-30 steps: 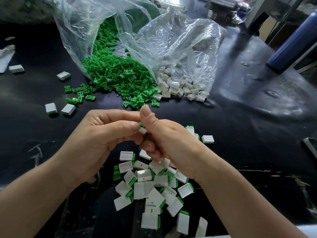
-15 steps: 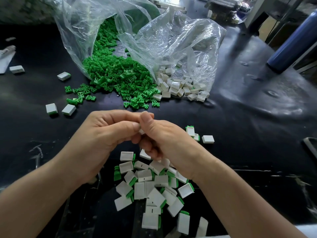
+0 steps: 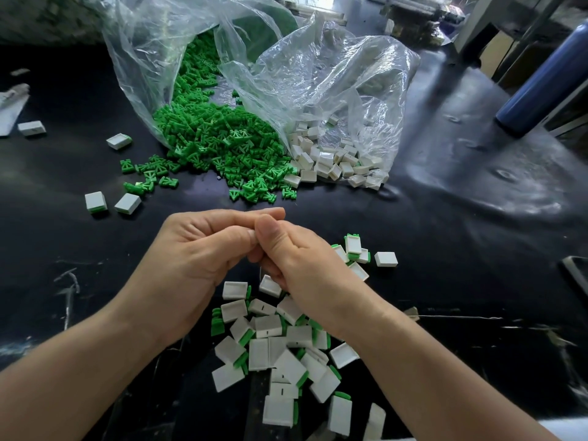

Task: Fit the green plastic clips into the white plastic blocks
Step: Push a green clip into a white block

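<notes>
Under right hand (image 3: 305, 265), white blocks (image 3: 268, 326), clips (image 3: 219, 148) beyond

You are in a small assembly workshop. You work at a black, scuffed bench (image 3: 477, 224). Two clear bags (image 3: 337, 78) spill bulk green clips (image 3: 216, 144) and white blocks (image 3: 331, 160) onto it. Fitted pieces (image 3: 286, 364) lie heaped near you. Metal machinery (image 3: 413, 14) and a blue cylinder (image 3: 541, 81) stand behind.

Green clips (image 3: 216, 144) heaped, white blocks (image 3: 321, 160) alongside (touching)
</notes>
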`<act>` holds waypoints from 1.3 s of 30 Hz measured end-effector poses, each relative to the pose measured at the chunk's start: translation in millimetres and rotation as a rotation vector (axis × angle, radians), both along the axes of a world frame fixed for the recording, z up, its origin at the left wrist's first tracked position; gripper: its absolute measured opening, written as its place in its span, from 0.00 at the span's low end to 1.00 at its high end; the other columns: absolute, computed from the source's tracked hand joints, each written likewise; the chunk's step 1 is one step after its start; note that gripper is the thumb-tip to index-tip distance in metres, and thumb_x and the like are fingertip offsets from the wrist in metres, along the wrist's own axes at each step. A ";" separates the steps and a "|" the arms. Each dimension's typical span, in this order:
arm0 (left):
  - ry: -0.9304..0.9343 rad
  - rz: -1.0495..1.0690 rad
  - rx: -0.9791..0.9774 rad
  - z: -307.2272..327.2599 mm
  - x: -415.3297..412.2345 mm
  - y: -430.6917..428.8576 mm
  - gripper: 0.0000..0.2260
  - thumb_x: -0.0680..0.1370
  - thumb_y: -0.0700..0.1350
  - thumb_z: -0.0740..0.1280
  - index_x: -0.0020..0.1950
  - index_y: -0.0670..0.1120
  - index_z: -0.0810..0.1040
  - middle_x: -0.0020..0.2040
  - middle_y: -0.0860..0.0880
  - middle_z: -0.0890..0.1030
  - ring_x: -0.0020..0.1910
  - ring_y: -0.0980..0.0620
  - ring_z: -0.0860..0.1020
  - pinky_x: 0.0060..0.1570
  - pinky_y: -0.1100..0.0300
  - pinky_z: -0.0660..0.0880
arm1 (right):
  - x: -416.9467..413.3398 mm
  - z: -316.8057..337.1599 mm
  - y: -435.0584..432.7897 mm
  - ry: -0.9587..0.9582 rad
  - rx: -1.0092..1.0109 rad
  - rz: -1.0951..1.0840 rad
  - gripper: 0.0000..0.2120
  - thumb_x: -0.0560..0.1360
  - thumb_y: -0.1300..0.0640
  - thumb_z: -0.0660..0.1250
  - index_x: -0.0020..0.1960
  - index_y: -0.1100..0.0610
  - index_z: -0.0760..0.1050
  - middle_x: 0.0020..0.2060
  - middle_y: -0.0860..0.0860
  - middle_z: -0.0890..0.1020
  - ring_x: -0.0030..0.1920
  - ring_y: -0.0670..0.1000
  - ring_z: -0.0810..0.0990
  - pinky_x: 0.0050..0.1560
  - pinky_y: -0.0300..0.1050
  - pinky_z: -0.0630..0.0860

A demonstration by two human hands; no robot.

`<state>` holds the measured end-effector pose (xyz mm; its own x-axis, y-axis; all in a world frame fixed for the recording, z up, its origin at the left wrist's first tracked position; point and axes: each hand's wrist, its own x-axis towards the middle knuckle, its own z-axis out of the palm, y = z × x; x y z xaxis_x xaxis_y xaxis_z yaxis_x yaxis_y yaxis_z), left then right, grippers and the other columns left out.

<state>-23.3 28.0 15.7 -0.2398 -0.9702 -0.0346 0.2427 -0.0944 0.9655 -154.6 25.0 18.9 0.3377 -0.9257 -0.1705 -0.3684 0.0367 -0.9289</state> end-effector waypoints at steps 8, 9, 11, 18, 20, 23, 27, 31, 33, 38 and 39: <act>0.013 0.040 0.030 0.6 -2.9 1.8 0.12 0.64 0.38 0.64 0.41 0.42 0.84 0.46 0.43 0.85 0.43 0.46 0.79 0.41 0.63 0.80 | 0.4 -0.7 0.6 0.040 -0.072 0.010 0.19 0.69 0.34 0.46 0.38 0.45 0.68 0.34 0.41 0.71 0.36 0.41 0.69 0.40 0.42 0.67; 0.007 0.040 0.033 0.9 -2.9 2.1 0.12 0.64 0.39 0.63 0.42 0.42 0.84 0.45 0.40 0.84 0.43 0.44 0.78 0.39 0.63 0.80 | 0.1 -0.9 0.7 0.027 -0.063 0.009 0.19 0.68 0.34 0.46 0.37 0.45 0.67 0.32 0.41 0.70 0.34 0.40 0.68 0.39 0.41 0.64; -0.002 0.035 0.038 3.2 -3.2 2.8 0.12 0.64 0.39 0.64 0.42 0.43 0.85 0.46 0.32 0.80 0.43 0.42 0.77 0.37 0.63 0.79 | -0.7 -2.0 0.7 -0.008 -0.041 0.004 0.19 0.67 0.33 0.46 0.35 0.44 0.67 0.31 0.40 0.69 0.34 0.39 0.67 0.39 0.40 0.63; -0.019 0.011 -0.003 4.2 -0.3 2.2 0.09 0.65 0.37 0.67 0.39 0.45 0.86 0.47 0.31 0.79 0.40 0.45 0.77 0.36 0.63 0.78 | -4.5 1.9 -0.6 0.012 -0.077 0.000 0.24 0.66 0.33 0.46 0.32 0.48 0.71 0.25 0.41 0.72 0.30 0.41 0.69 0.36 0.41 0.63; -0.033 0.027 -0.038 4.6 -0.5 1.0 0.08 0.63 0.39 0.69 0.38 0.46 0.85 0.44 0.32 0.80 0.38 0.48 0.79 0.37 0.65 0.77 | -6.1 4.8 -1.9 0.071 -0.116 -0.003 0.25 0.66 0.32 0.45 0.30 0.48 0.72 0.22 0.39 0.73 0.28 0.39 0.69 0.35 0.39 0.63; -0.036 0.097 -0.039 2.6 1.1 -2.2 0.07 0.62 0.41 0.69 0.35 0.49 0.85 0.39 0.47 0.85 0.37 0.55 0.82 0.37 0.66 0.78 | -11.2 9.3 -6.2 0.147 -0.167 -0.059 0.26 0.66 0.32 0.45 0.28 0.48 0.72 0.21 0.37 0.73 0.27 0.39 0.70 0.34 0.38 0.65; -0.178 0.101 -0.048 3.8 1.2 -2.0 0.09 0.61 0.40 0.75 0.38 0.50 0.85 0.38 0.48 0.85 0.36 0.56 0.80 0.34 0.67 0.76 | -22.4 8.0 -15.0 0.314 -0.287 -0.176 0.22 0.76 0.40 0.56 0.35 0.55 0.75 0.24 0.46 0.71 0.28 0.46 0.70 0.32 0.44 0.66; -0.266 -0.053 -0.051 8.2 -4.2 6.3 0.14 0.56 0.49 0.73 0.40 0.50 0.85 0.36 0.46 0.84 0.33 0.56 0.81 0.33 0.69 0.76 | -33.2 0.2 -25.0 0.439 -0.345 -0.243 0.11 0.76 0.47 0.62 0.38 0.52 0.73 0.27 0.44 0.70 0.31 0.45 0.69 0.36 0.42 0.64; -0.280 -0.123 -0.053 9.3 -6.1 9.3 0.16 0.56 0.51 0.73 0.42 0.50 0.85 0.36 0.46 0.85 0.33 0.56 0.82 0.33 0.70 0.75 | -36.8 -2.5 -29.4 0.480 -0.352 -0.269 0.08 0.76 0.48 0.63 0.42 0.51 0.75 0.30 0.43 0.71 0.36 0.48 0.71 0.40 0.41 0.65; -0.327 0.044 -0.043 6.4 -3.8 2.4 0.10 0.59 0.50 0.70 0.36 0.48 0.84 0.36 0.49 0.85 0.34 0.58 0.82 0.33 0.72 0.74 | -40.4 -10.2 -39.0 0.616 -0.375 -0.283 0.14 0.76 0.48 0.62 0.58 0.53 0.75 0.49 0.49 0.73 0.52 0.50 0.72 0.53 0.42 0.67; -0.331 0.063 -0.040 6.4 -3.5 1.5 0.10 0.60 0.50 0.70 0.36 0.47 0.84 0.36 0.48 0.85 0.34 0.57 0.81 0.33 0.72 0.75 | -39.2 -11.7 -40.9 0.635 -0.387 -0.276 0.16 0.77 0.49 0.62 0.62 0.54 0.73 0.54 0.50 0.74 0.56 0.50 0.71 0.58 0.44 0.66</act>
<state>-26.9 29.5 22.1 -0.1618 -0.9849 -0.0623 -0.0805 -0.0497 0.9955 -193.8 -15.9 7.2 0.0334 -0.9946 0.0979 -0.8571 -0.0789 -0.5091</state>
